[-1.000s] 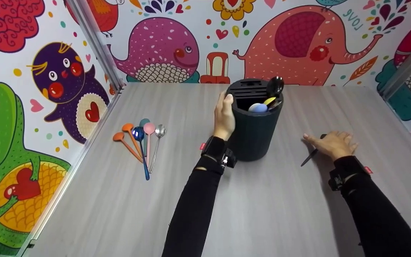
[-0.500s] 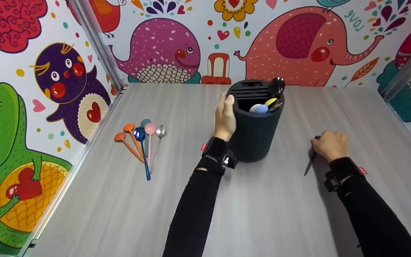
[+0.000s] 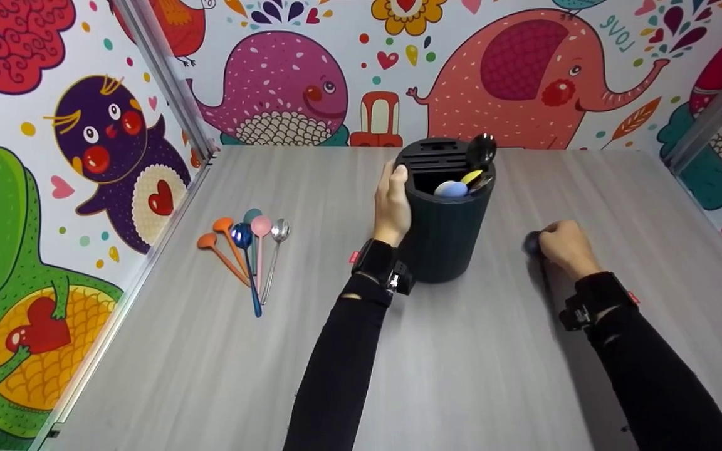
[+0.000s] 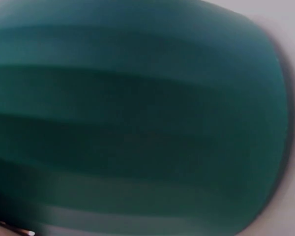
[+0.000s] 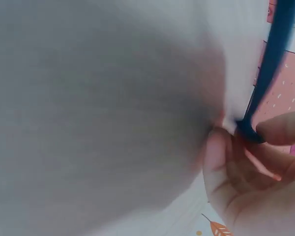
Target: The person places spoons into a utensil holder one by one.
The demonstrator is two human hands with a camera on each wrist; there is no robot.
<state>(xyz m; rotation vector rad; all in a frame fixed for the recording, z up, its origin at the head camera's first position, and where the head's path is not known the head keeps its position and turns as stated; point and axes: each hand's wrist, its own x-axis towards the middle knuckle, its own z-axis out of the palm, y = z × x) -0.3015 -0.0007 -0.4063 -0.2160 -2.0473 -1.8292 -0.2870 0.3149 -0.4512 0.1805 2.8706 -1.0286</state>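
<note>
In the head view my left hand [image 3: 392,207] grips the left side of a dark green utensil holder [image 3: 449,241], fingers up by its rim. Its ribbed wall [image 4: 137,123] fills the left wrist view. A black spoon [image 3: 481,150] sticks up from the holder, beside blue and yellow utensil heads. To the right, my right hand [image 3: 568,246] pinches a dark spoon, its round head [image 3: 531,243] showing past the fingers. In the right wrist view, thumb and fingers [image 5: 216,152] close on the spoon's narrow dark blue part [image 5: 273,64].
Several spoons lie fanned out at the left of the table: two orange, a teal, a pink spoon [image 3: 261,227], a shiny blue spoon [image 3: 242,236] and a silver spoon [image 3: 281,230]. Cartoon-printed walls [image 3: 380,37] border the grey table [image 3: 461,376] at back and sides.
My right hand went from spread fingers over the dark spoon to pinching it, then shifted slightly left and away from me; the spoon's head came into view. My left hand and the holder stayed put.
</note>
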